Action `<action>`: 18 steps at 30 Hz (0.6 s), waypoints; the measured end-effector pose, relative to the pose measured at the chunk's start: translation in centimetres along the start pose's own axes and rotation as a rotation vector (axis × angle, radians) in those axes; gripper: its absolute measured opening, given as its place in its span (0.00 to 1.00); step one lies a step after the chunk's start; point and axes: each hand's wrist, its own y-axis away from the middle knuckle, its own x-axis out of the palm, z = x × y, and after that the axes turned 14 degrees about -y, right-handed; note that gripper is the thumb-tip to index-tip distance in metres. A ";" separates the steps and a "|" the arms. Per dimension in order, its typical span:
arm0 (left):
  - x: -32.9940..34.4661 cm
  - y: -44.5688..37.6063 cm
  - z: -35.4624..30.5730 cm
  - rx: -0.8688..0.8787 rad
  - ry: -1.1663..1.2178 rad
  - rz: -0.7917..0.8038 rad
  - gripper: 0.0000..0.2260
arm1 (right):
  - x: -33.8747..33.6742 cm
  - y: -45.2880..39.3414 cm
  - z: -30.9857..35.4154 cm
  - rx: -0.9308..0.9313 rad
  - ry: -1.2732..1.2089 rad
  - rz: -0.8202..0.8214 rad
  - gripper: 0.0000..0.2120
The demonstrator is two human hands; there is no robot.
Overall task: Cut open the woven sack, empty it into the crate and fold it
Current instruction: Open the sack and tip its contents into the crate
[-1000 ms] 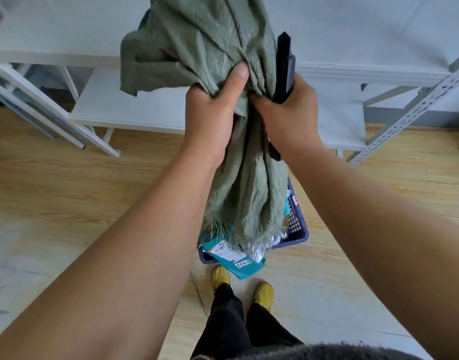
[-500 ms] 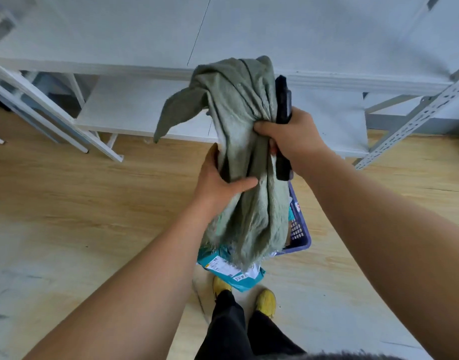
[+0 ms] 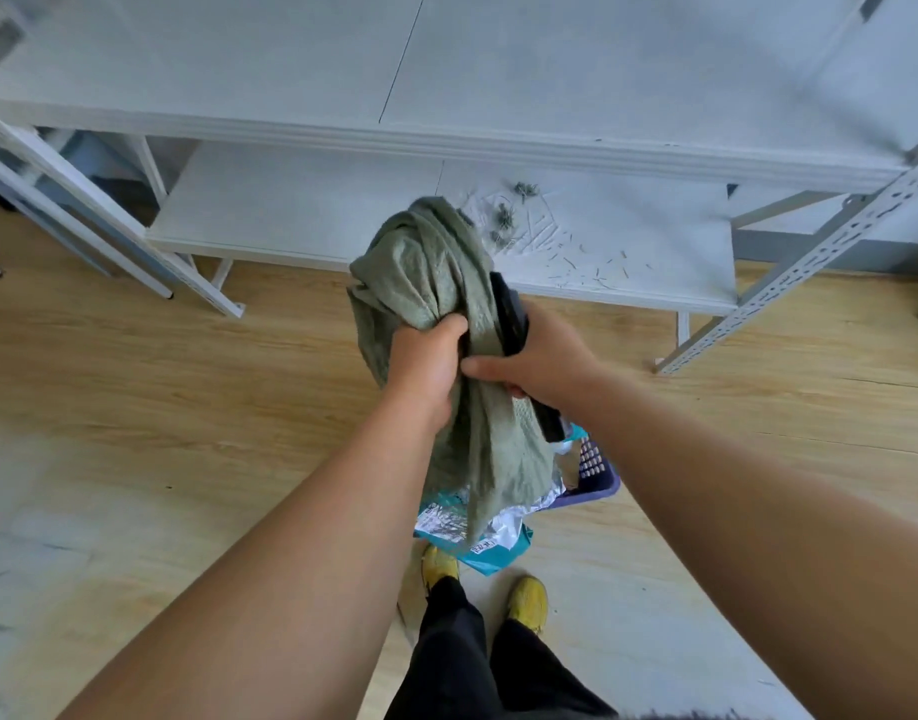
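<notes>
The green woven sack [image 3: 436, 283] hangs bunched and limp above the purple crate [image 3: 594, 472] on the floor. My left hand [image 3: 428, 363] grips the sack's gathered middle. My right hand [image 3: 540, 356] holds the sack right beside it, together with a black cutter [image 3: 511, 319] pressed against the cloth. The sack's frayed lower end dangles over teal and silver packets [image 3: 477, 532] that fill the crate and spill over its near edge. Most of the crate is hidden behind the sack.
A white metal shelf unit [image 3: 446, 142] stands just beyond the crate; its low shelf [image 3: 602, 252] carries scattered green thread scraps. Slanted white frame legs [image 3: 109, 236] stand at the left. My yellow shoes [image 3: 527, 600] are on the wooden floor by the crate.
Both hands have lowered the sack from high up down toward the crate. My left hand slid down the cloth, then took a new grip beside my right hand.
</notes>
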 end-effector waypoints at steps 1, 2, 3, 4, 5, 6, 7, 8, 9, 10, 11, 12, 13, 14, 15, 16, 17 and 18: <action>0.0 0.2 -0.2 -0.016 0.003 0.026 0.21 | 0.4 -0.1 -0.5 -0.008 -0.004 -0.035 0.20; -0.1 0.2 -0.3 -0.020 -0.003 0.057 0.21 | 0.5 -0.2 -0.7 0.005 -0.016 -0.091 0.17; -0.2 0.2 -0.2 0.006 -0.015 0.094 0.22 | 0.5 -0.4 -0.8 0.025 -0.045 -0.153 0.13; -0.3 0.2 -0.1 0.043 -0.030 0.150 0.23 | 0.4 -0.6 -0.9 0.043 -0.086 -0.206 0.10; -0.5 0.5 0.1 0.096 -0.059 0.216 0.22 | 0.3 -0.8 -0.8 0.055 -0.120 -0.241 0.08; -0.7 0.6 0.3 0.155 -0.137 0.260 0.22 | 0.1 -1.0 -0.7 0.061 -0.134 -0.264 0.07; -0.9 0.7 0.6 0.214 -0.270 0.265 0.25 | 0.0 -1.2 -0.6 0.063 -0.132 -0.281 0.06; -1.2 0.8 1.2 0.271 -0.425 0.236 0.30 | -0.1 -1.3 -0.4 0.058 -0.133 -0.293 0.07; -1.3 0.6 1.9 0.299 -0.574 0.176 0.34 | -0.2 -1.4 -0.2 0.049 -0.145 -0.299 0.07; -1.5 0.4 2.5 0.300 -0.672 0.117 0.38 | -0.2 -1.4 -0.1 0.038 -0.161 -0.294 0.07; -1.6 0.4 2.9 0.262 -0.711 0.071 0.37 | -0.3 -1.4 0.2 0.026 -0.163 -0.280 0.08; -1.7 0.4 2.8 0.211 -0.693 0.036 0.33 | -0.2 -1.3 0.6 0.009 -0.149 -0.260 0.08; -1.7 0.4 2.6 0.188 -0.657 0.008 0.27 | -0.1 -1.1 1.1 -0.022 -0.138 -0.244 0.07; -1.6 0.3 2.1 0.200 -0.624 -0.038 0.22 | 0.1 -1.0 1.6 -0.072 -0.149 -0.243 0.07; -1.5 0.3 1.4 0.236 -0.587 -0.096 0.18 | 0.3 -0.9 2.2 -0.132 -0.183 -0.254 0.07; -1.4 0.4 0.5 0.277 -0.541 -0.159 0.16 | 0.4 -0.8 2.8 -0.190 -0.220 -0.270 0.09; -1.3 0.4 -0.2 0.304 -0.499 -0.206 0.15 | 0.5 -1.0 3.2 -0.230 -0.245 -0.281 0.09; -1.2 0.4 -0.7 0.314 -0.479 -0.222 0.14 | 0.6 -1.1 3.5 -0.245 -0.249 -0.272 0.09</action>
